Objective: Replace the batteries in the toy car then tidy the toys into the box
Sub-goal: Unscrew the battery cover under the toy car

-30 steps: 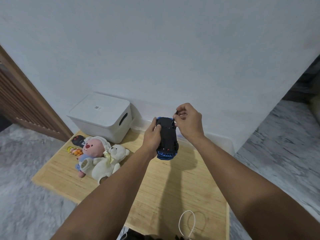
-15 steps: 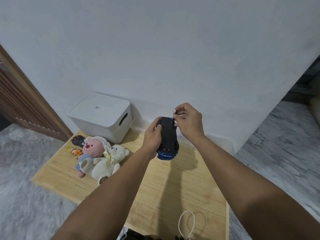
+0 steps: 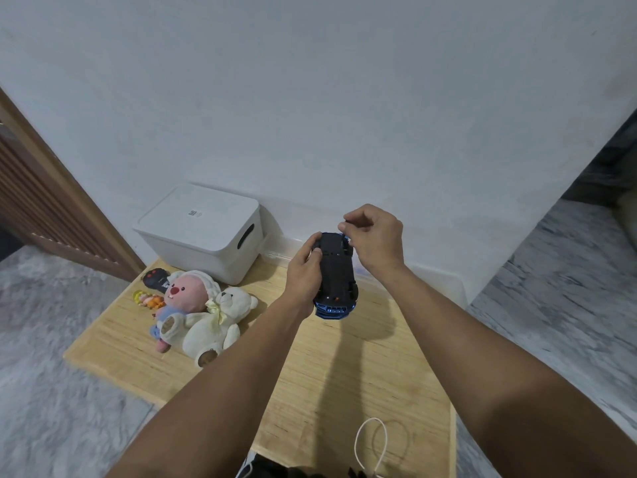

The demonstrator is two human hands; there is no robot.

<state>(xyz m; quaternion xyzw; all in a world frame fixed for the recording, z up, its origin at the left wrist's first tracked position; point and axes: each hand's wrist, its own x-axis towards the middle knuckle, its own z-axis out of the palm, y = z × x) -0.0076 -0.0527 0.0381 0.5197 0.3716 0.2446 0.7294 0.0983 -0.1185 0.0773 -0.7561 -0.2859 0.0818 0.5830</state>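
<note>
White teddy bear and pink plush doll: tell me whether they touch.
Touching. The head view shows the white teddy bear lying pressed against the pink plush doll on the wooden table, with no gap between their bodies.

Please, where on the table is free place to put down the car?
The bare wood is below the car, between the white bear and the table's right edge, down to the white cord. The left back corner is crowded: box, plush toys, remote.
</note>
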